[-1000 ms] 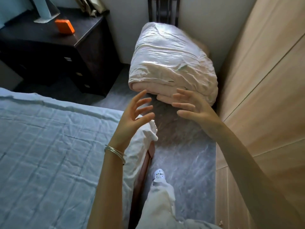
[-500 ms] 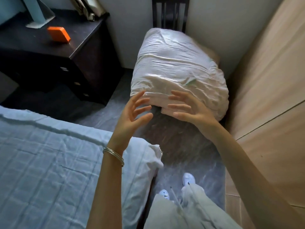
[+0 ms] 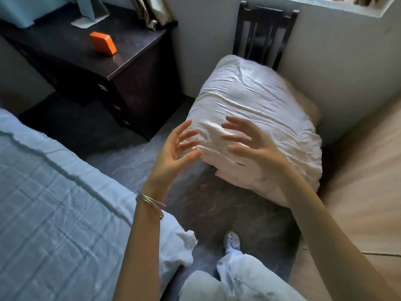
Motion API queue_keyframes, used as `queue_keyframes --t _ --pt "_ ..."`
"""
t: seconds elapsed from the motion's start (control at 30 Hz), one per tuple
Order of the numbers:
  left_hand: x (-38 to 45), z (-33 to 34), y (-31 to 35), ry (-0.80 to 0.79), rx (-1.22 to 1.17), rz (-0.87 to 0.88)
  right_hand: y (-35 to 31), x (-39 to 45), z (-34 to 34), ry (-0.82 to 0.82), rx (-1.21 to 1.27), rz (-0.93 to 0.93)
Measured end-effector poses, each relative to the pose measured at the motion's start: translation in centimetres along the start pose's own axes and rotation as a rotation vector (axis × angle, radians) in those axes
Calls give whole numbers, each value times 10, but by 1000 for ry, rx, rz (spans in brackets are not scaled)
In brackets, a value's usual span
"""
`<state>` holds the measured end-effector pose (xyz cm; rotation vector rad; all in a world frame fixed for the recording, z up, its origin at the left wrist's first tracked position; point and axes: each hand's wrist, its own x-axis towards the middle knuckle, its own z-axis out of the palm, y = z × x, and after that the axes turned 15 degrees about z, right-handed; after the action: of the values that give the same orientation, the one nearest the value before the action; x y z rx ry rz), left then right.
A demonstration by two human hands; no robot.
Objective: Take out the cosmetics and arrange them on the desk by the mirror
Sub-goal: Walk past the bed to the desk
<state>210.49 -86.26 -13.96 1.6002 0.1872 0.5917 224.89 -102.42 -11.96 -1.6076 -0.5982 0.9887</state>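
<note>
Both hands up in front of me, holding nothing: left hand (image 3: 173, 155) fingers spread and loosely bent, palm facing right; right hand (image 3: 251, 148) the same, palm facing left, the two apart with a gap between them. Bangles (image 3: 149, 203) on my left wrist

Change over the last second: hands kept the same pose, but the view moved. I've stepped forward along the gap between bed (image 3: 54, 203) and wardrobe (image 3: 364, 192), so the quilt (image 3: 256, 109) folded on the chair (image 3: 264, 33) now sits right behind my fingers in the view instead of beyond them. Can't tell if my fingers touch it. The desk (image 3: 71, 46) has come closer too, up left, with the orange box (image 3: 103, 43) on it and the mirror stand (image 3: 90, 17) near its far edge

Task things: no cosmetics visible anywhere. Only candidate is the orange box, contents unknown. Desk by the mirror is otherwise bare where I can see it

My read: still the approach phase, nothing taken out yet. Walking closed the distance but found no cosmetics. Next I likely turn left to the desk, or check its drawers (image 3: 117, 107)
</note>
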Motion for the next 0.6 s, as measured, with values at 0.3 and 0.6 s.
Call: queue_keyframes --t 0.3,0.6 --pt "42 5 -14 171 48 -39 -15 73 -32 -128 -38 -13" --pt "69 -45 -31 311 106 -72 -30 153 -5 -268 -42 10"
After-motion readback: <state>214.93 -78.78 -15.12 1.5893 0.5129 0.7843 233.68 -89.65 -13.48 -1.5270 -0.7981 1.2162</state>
